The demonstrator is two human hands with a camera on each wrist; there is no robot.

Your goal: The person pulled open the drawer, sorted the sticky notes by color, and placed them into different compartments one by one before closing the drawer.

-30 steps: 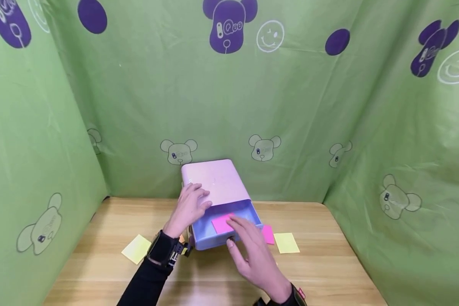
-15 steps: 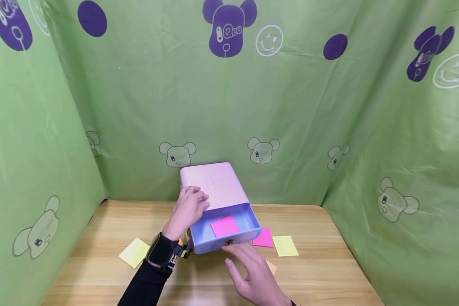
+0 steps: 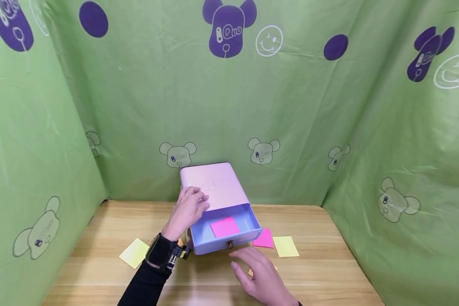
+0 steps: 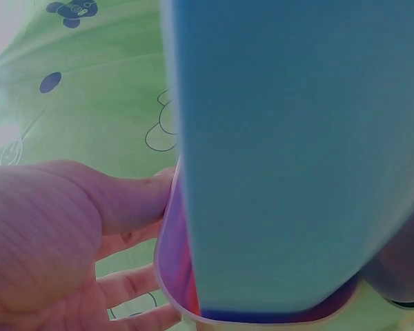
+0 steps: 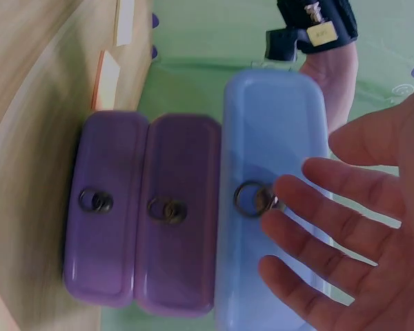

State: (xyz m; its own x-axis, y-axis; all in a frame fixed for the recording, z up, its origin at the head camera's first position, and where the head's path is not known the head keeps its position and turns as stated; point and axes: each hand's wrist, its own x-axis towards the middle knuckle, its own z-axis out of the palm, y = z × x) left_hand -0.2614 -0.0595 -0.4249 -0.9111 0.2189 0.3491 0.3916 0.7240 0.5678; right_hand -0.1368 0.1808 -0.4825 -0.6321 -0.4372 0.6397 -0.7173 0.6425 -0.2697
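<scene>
A small pink cabinet (image 3: 216, 185) stands at the back of the table with its light-blue top drawer (image 3: 204, 247) pulled out. Inside the drawer lies a pink sticky note (image 3: 225, 227). My left hand (image 3: 187, 211) rests against the cabinet's left top edge, its fingers relaxed; in the left wrist view the thumb (image 4: 141, 200) touches that edge. My right hand (image 3: 263, 274) hovers just in front of the drawer, fingers loosely bent and holding nothing. The drawer's ring pull (image 5: 248, 198) shows behind those fingers in the right wrist view.
Two shut purple drawers (image 5: 179, 262) sit below the blue one. Yellow sticky notes lie left (image 3: 134, 253) and right (image 3: 286, 246) of the cabinet. Another pink note (image 3: 264, 239) lies beside the drawer, and an orange note (image 3: 250, 273) is partly under my right hand. Green cloth walls surround the table.
My right hand has drawn back from over the drawer, past its front and ring pull, toward me, uncovering the pink note. The left hand stays in place; the drawer looks about equally far out.
</scene>
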